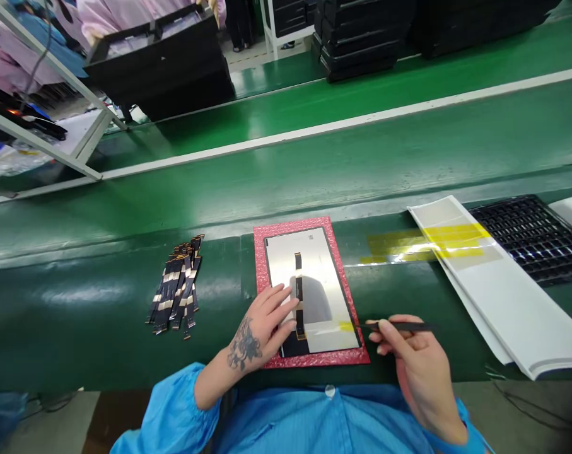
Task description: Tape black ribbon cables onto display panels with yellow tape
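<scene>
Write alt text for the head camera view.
A left hand presses on a silvery panel lying on a red mat, while the right hand holds black tweezers beside it. Flex cables lie left.

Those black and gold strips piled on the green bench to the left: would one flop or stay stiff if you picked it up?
The strips look thin and ribbon-like, so one would probably bend and feel very light. They lie loosely overlapped in a fanned pile, so a push would likely scatter them. The left hand presses a similar strip flat on the panel.
</scene>
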The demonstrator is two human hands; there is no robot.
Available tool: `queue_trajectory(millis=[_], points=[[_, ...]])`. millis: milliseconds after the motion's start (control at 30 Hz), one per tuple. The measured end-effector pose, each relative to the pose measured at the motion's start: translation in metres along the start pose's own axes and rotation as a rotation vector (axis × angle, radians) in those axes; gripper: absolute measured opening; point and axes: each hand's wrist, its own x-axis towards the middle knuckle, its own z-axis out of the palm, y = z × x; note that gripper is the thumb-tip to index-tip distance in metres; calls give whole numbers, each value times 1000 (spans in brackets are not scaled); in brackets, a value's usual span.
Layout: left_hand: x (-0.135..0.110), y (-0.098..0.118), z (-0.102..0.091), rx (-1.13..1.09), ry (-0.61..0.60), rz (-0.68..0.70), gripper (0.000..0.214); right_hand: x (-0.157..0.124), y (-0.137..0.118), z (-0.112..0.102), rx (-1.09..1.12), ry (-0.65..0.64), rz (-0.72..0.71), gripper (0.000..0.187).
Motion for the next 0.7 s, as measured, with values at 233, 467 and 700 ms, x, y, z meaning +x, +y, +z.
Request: queue_trajectory(millis=[233,467,700], points=[[-40,19,19,230,-69,-103,46,-27,24,35,-113,-202,105,47],[-39,18,20,240,-63,-105,46,-31,25,41,-187,-189,76,45],[-39,19,19,215,-50,-102,44,-33,29,44,-191,-190,103,44]])
